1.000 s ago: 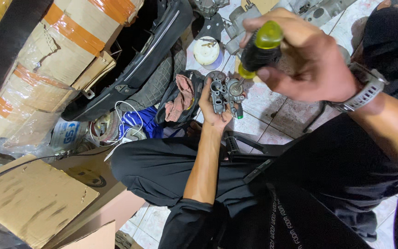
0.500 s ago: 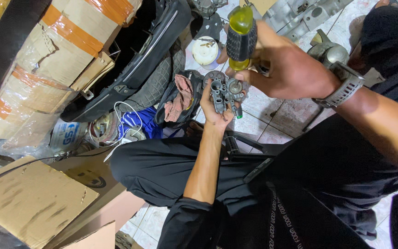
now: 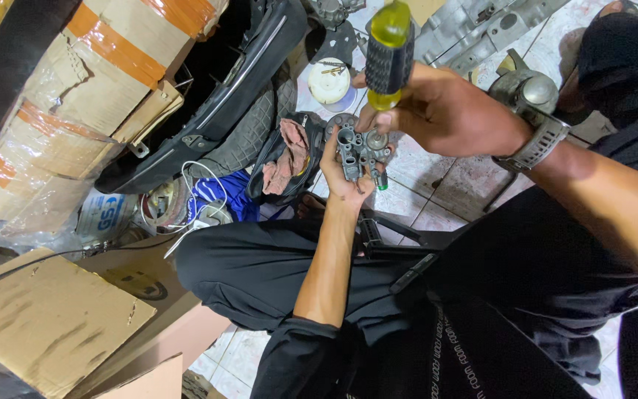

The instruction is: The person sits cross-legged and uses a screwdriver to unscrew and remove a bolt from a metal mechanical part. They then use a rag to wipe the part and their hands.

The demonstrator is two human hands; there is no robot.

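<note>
My left hand (image 3: 337,176) cradles a small grey metal carburetor body (image 3: 359,151) from below, over my bent knee in black trousers. My right hand (image 3: 444,111), with a grey wristwatch (image 3: 537,140) on the wrist, grips a screwdriver with a yellow-green and black handle (image 3: 388,52). The handle points up and away, and the tip end comes down at the carburetor; the shaft is hidden behind my fingers.
A reddish rag (image 3: 289,155) lies on dark rubber parts to the left. Behind stand a black plastic body panel (image 3: 215,103), taped cardboard boxes (image 3: 97,81), a white round cap (image 3: 330,81) and grey metal engine parts (image 3: 481,29) on the tiled floor (image 3: 437,192). Cardboard (image 3: 46,318) lies near left.
My right hand has swung the screwdriver from a raised position at right over to the carburetor, with the handle now upright above it. My left hand has stayed put.
</note>
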